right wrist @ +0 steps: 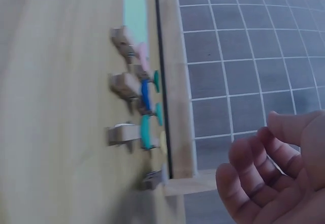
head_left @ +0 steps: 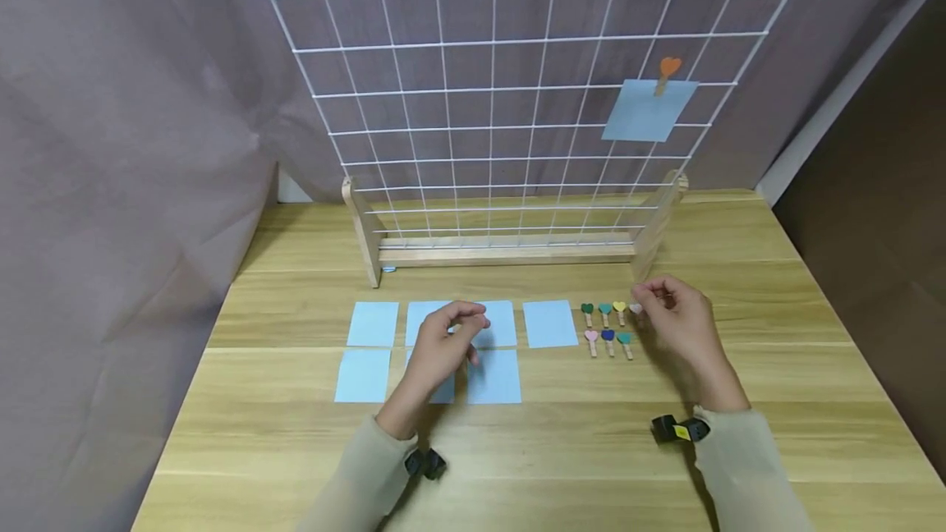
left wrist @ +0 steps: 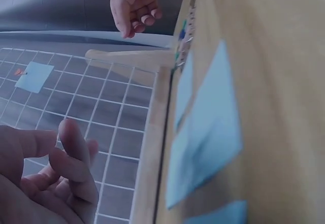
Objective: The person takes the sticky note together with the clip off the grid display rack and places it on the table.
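My right hand (head_left: pixel 680 320) hovers at the right end of two rows of small wooden clothespins with coloured hearts. Its loosely curled fingers, seen in the right wrist view, have nothing between them. Close below the fingertips lies the clothespin with a white heart (head_left: pixel 636 309). Beside it are a yellow-heart clothespin (head_left: pixel 619 309), a blue-heart clothespin (head_left: pixel 608 338) and a pink-heart clothespin (head_left: pixel 591 340). Over the light blue paper squares (head_left: pixel 494 376) is my left hand (head_left: pixel 443 343), fingers relaxed and bent, holding nothing visible. It partly hides some squares.
A white wire grid (head_left: pixel 491 109) stands in a wooden base (head_left: pixel 510 254) at the back of the table. High on its right side, an orange-heart clothespin (head_left: pixel 669 69) holds a blue paper square (head_left: pixel 646 112). Grey cloth (head_left: pixel 133 187) hangs at the left and behind.
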{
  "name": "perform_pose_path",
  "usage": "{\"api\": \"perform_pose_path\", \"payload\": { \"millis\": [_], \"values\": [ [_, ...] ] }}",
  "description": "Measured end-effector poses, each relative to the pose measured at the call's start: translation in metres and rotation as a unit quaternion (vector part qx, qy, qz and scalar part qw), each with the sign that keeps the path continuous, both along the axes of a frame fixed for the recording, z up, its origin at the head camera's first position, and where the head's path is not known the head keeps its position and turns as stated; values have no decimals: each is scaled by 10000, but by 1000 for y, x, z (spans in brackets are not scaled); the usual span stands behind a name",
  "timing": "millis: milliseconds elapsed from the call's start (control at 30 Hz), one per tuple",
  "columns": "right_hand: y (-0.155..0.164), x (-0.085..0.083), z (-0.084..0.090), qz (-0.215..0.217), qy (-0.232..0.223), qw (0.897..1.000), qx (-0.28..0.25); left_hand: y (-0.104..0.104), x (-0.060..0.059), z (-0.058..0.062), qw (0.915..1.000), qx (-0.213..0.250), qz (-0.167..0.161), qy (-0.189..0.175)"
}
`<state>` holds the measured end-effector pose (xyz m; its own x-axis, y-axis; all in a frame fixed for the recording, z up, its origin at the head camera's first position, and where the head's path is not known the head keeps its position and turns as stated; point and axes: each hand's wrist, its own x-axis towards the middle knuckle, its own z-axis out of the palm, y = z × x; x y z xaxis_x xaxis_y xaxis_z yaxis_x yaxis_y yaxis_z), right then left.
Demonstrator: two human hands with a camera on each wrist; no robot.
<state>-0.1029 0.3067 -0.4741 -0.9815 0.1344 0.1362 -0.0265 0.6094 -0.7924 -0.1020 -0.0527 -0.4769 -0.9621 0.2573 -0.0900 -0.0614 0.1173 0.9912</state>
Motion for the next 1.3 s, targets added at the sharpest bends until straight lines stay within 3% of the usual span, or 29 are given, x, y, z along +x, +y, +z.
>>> {"api": "perform_pose_path", "payload": {
  "millis": [167, 467, 733, 1067, 1300],
  "values": [
    [-2, -10, 10, -80, 331, 9994, -91, 7, -12, 13, 9991, 406, 31, -75],
    [-4, -16, 20, -8, 445, 9988, -192, 19, -22, 27, 9991, 418, -20, 55],
    [-3, -25, 30, 100, 937, 9954, -198, 33, -33, 37, 9983, 408, -24, 417],
    [-10, -33, 56, -1, 1148, 9931, -230, 53, -51, 52, 9958, 500, -80, 762],
    [-14, -37, 64, -33, 1203, 9920, -373, 63, -58, 53, 9938, 585, 57, 941]
  ]
}}
